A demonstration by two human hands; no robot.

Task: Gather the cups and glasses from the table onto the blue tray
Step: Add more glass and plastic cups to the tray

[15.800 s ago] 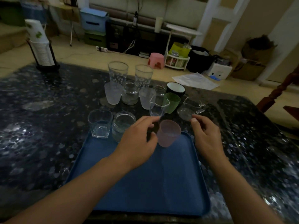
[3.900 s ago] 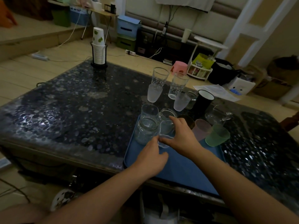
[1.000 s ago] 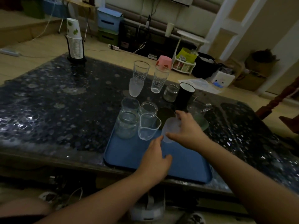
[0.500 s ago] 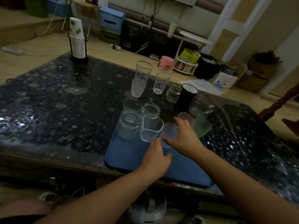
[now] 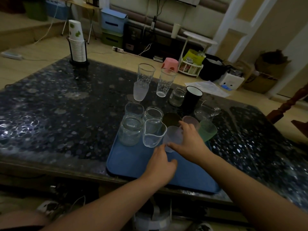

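blue tray point(image 5: 133, 161) at table point(image 5: 58, 117) near edge, w/ clear jars + spouted glass point(image 5: 154, 133) at its far-left | L hand point(image 5: 160, 165) loosely curled over tray, holds nothing | frosted cup point(image 5: 173, 138) on tray, R hand point(image 5: 190, 144) fingers curled round it | green cup point(image 5: 207, 132) at tray's right edge

1. Both forearms are bare, with no sleeve in sight, entering from 6 o'clock.
2. The left hand point(image 5: 160, 165) wears no glove, ring or watch.
3. The right hand point(image 5: 189, 142) is likewise unadorned.
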